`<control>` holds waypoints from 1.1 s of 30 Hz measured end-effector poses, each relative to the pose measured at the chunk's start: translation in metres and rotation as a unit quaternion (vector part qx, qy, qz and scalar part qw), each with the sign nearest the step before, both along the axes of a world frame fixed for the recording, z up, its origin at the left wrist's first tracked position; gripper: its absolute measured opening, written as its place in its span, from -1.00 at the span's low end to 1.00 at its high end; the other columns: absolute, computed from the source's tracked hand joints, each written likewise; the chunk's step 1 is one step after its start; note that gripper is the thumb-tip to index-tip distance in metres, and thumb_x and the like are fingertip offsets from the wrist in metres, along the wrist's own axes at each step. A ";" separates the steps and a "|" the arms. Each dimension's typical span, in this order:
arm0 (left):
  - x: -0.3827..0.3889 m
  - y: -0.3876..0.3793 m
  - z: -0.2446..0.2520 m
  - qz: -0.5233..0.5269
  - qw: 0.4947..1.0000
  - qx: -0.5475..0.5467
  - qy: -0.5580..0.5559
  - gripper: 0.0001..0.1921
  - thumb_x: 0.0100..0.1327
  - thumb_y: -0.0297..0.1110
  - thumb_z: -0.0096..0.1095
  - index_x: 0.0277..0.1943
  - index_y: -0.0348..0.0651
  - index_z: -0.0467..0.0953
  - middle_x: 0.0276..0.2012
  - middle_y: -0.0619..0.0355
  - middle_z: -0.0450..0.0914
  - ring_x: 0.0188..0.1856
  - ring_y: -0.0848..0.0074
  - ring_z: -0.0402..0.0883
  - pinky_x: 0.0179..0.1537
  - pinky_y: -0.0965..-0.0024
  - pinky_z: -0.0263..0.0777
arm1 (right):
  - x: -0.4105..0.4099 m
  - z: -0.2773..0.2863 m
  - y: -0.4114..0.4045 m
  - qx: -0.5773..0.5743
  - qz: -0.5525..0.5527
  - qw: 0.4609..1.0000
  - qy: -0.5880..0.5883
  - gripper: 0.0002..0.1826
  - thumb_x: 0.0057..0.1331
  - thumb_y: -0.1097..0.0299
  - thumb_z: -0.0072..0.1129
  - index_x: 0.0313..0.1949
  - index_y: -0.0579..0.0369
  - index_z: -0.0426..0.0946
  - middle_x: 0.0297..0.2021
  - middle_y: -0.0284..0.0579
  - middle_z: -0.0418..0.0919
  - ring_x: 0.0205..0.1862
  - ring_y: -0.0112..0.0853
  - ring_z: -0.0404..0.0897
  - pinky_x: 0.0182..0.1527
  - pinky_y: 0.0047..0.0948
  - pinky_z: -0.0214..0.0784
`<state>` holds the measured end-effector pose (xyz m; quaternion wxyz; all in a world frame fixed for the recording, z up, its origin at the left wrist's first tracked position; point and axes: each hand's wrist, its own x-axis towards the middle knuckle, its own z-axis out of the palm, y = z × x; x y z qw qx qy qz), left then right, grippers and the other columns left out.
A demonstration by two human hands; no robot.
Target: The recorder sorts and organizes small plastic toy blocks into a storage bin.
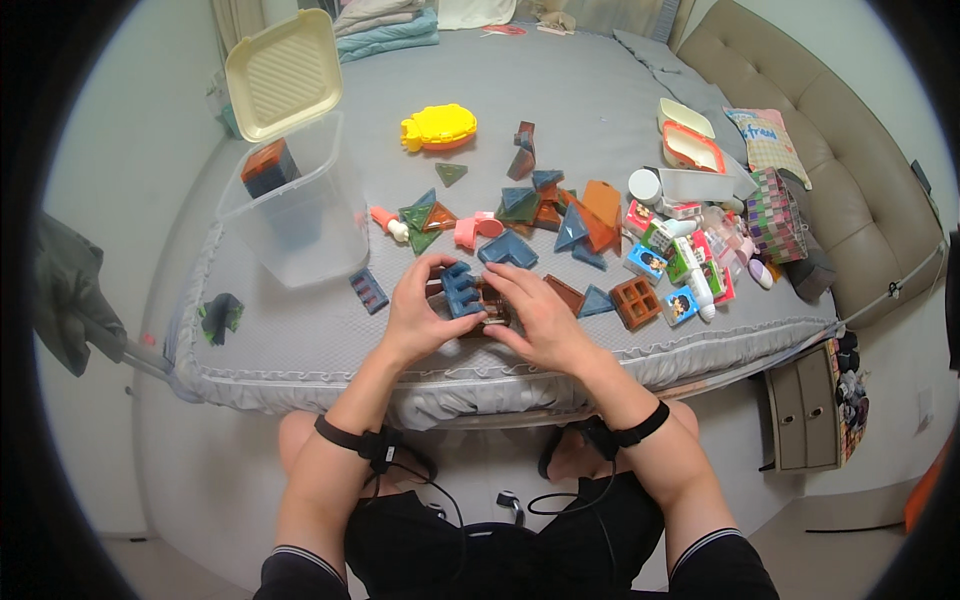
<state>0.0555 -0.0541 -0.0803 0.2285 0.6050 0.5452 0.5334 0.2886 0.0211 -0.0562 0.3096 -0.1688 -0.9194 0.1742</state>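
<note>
My left hand (414,315) grips a blue translucent plastic building tile with teeth along one side (459,290). Against brown translucent tiles (491,304), partly hidden between both hands, rest the fingers of my right hand (540,322); whether they grip cannot be told. Left of my hands lies a small blue slotted tile (368,290). Beyond them is a blue L-shaped tile (508,249). To the right lie a blue triangle (596,301) and a brown window-grid tile (636,302). More green, orange and blue triangular tiles (428,217) are spread farther back.
A clear plastic bin (300,240) with stacked square tiles (270,169) and a cream lid (285,75) stands at the left. A yellow toy case (442,127) lies farther back. At the right are small printed boxes (646,262), a woven basket (776,217) and an open cream-and-orange case (691,146).
</note>
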 end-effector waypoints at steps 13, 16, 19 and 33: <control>-0.021 -0.012 0.009 0.012 0.998 0.064 -0.008 -0.10 0.03 -0.42 0.81 0.41 -0.34 0.38 0.23 0.02 0.61 0.25 0.41 0.64 0.36 0.30 0.50 | -0.019 -0.006 0.013 -0.057 0.018 0.998 -0.035 -0.08 0.10 0.24 0.69 0.40 0.20 0.39 0.32 0.09 0.47 0.36 0.09 0.46 0.41 -0.04 0.41; -0.045 -0.020 0.019 0.098 0.988 0.103 0.068 -0.16 0.09 -0.40 0.75 0.41 -0.37 0.42 0.22 -0.04 0.62 0.21 0.35 0.67 0.30 0.28 0.55 | -0.018 -0.001 0.011 -0.055 0.010 0.998 -0.043 -0.09 0.14 0.20 0.68 0.40 0.20 0.40 0.33 0.10 0.47 0.37 0.09 0.46 0.43 -0.04 0.40; -0.068 -0.031 0.026 0.176 0.967 0.105 0.151 -0.20 0.03 -0.31 0.74 0.33 -0.31 0.49 0.11 -0.09 0.63 0.10 0.12 0.70 0.17 0.20 0.59 | -0.005 0.012 0.015 -0.001 -0.002 1.000 -0.025 -0.12 0.19 0.17 0.65 0.41 0.21 0.41 0.35 0.09 0.48 0.37 0.08 0.46 0.44 -0.05 0.39; -0.072 -0.042 0.000 0.183 0.956 -0.039 0.225 -0.21 0.02 -0.28 0.69 0.29 -0.33 0.40 0.10 -0.18 0.53 0.07 -0.10 0.64 0.16 0.08 0.57 | 0.004 0.014 0.011 -0.007 -0.023 0.999 -0.040 -0.36 0.28 0.28 0.54 0.31 0.18 0.52 0.28 0.05 0.52 0.33 0.05 0.47 0.40 -0.06 0.40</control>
